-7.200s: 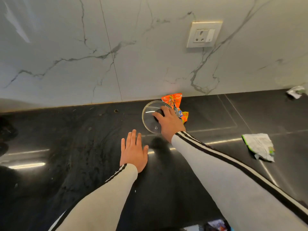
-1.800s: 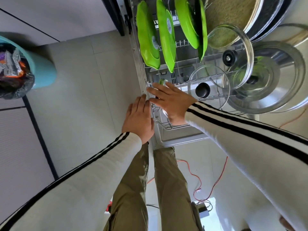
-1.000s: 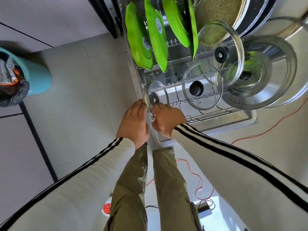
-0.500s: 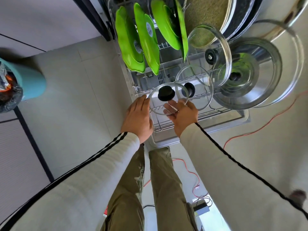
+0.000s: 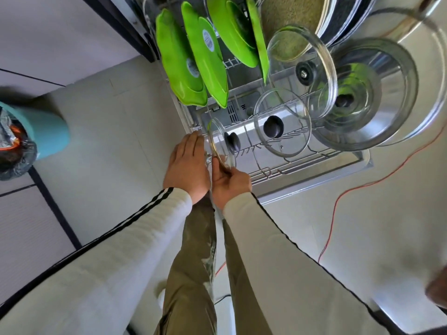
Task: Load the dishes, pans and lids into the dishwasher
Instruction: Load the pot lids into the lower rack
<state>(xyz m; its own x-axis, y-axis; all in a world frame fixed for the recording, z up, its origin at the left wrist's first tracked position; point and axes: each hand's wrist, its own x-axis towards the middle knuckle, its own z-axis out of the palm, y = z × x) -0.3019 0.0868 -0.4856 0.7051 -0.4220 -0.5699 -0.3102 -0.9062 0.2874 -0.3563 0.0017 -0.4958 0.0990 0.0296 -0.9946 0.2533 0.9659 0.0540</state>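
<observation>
A small glass lid (image 5: 221,143) with a black knob stands on edge at the near left corner of the pulled-out dishwasher rack (image 5: 302,170). My right hand (image 5: 231,186) grips its lower rim. My left hand (image 5: 187,165) lies with straight fingers against the rack's left edge, beside the lid. Further in stand a medium glass lid (image 5: 283,126), a larger glass lid (image 5: 302,68), a steel lid (image 5: 367,97), several green plates (image 5: 193,61) and pans (image 5: 295,10).
A teal bin (image 5: 36,131) with a dark bag stands on the tiled floor to the left. A red cable (image 5: 338,201) runs over the floor on the right. My legs are below the rack's front edge. Dark cabinet edges frame the left.
The small lid has turned from lying nearly flat to standing on edge at the rack's near left corner. My right hand shifted to its lower rim; my left hand stayed at the rack's edge.
</observation>
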